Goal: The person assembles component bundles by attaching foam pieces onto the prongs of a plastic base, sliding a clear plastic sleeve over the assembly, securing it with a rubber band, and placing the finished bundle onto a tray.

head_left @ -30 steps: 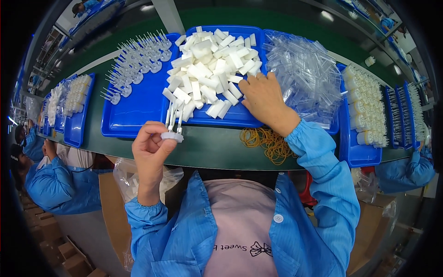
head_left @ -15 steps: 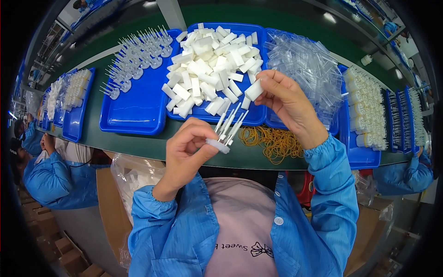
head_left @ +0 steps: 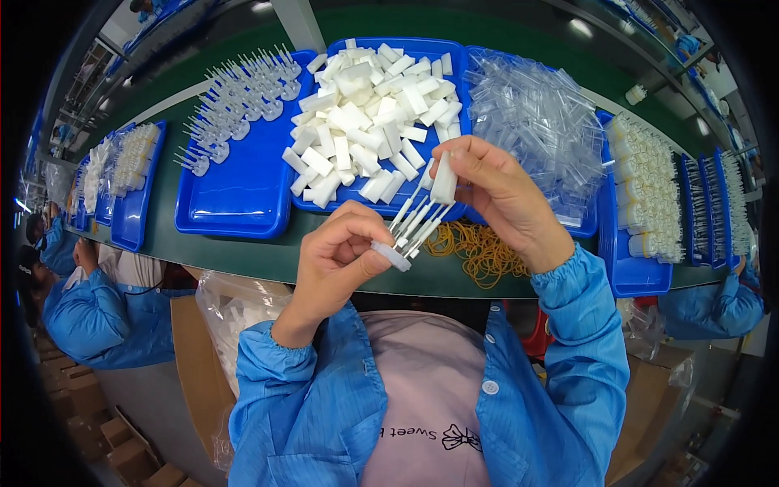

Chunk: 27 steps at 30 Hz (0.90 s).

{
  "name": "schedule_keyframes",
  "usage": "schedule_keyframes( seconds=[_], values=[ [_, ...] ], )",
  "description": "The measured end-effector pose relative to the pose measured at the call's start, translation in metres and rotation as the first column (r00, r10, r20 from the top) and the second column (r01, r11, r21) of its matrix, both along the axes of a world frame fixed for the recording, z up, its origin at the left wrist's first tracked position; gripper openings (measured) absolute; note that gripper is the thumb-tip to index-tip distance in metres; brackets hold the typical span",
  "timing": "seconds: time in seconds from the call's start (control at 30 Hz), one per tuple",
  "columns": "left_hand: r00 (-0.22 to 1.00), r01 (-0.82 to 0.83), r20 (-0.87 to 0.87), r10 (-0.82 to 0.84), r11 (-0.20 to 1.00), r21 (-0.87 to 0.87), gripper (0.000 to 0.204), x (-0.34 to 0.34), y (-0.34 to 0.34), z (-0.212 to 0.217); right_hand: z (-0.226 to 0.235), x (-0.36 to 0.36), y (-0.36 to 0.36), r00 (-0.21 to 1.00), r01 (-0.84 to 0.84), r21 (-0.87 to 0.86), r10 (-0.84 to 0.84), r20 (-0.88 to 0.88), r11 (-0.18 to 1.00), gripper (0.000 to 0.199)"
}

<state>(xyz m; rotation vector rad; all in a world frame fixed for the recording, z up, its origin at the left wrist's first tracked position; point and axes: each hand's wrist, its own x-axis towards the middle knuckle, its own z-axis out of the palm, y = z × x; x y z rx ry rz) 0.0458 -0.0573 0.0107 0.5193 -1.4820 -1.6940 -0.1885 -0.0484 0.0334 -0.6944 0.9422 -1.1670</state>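
Above lettered shirt (head_left: 430,385), hands (head_left: 334,261) (head_left: 510,199) full: left, pronged piece (head_left: 393,256); right, white block (head_left: 443,185), perhaps foam.

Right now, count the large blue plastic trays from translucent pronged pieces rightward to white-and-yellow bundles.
4: left tray, with pronged pieces; centre tray, with white rectangular blocks; right tray, with clear plastic strips; far-right tray, with bundles. Any beneath are hidden.
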Motion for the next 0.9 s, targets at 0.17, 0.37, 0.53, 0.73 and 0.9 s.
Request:
schedule_keyframes(
  seconds=[0.17, 0.37, 0.53, 0.73, 0.9],
  values=[
    [0.994, 0.053, 0.098, -0.042, 0.992, -0.112, 0.016, 0.004, -0.006, 0.004, 0.010, -0.018, 0.009, 0.960, -0.063, -0.213, 0.001, -0.281, 0.975, 0.020],
    [0.997, 0.071, 0.038, -0.069, 0.995, -0.070, 0.024, -0.008, -0.004, 0.000, 0.012, 0.003, 0.022, 0.973, -0.202, -0.140, 0.182, -0.143, 0.969, 0.019],
    [0.999, 0.030, -0.010, -0.030, 0.998, -0.061, 0.027, -0.006, -0.003, -0.008, 0.008, 0.011, 0.029, 0.981, -0.139, -0.103, 0.123, -0.148, 0.985, 0.020],
    [0.994, -0.109, -0.001, 0.109, 0.994, 0.008, 0.027, 0.004, -0.008, -0.011, -0.006, -0.004, -0.008, 0.530, -0.294, -0.529, -0.325, -0.783, 0.796, 0.011],
    [0.962, -0.273, 0.036, 0.271, 0.960, 0.067, 0.022, 0.017, -0.012, -0.005, -0.042, -0.008, -0.032, -0.048, -0.694, -0.386, -0.575, -0.817, 0.607, 0.012]
  ],
)
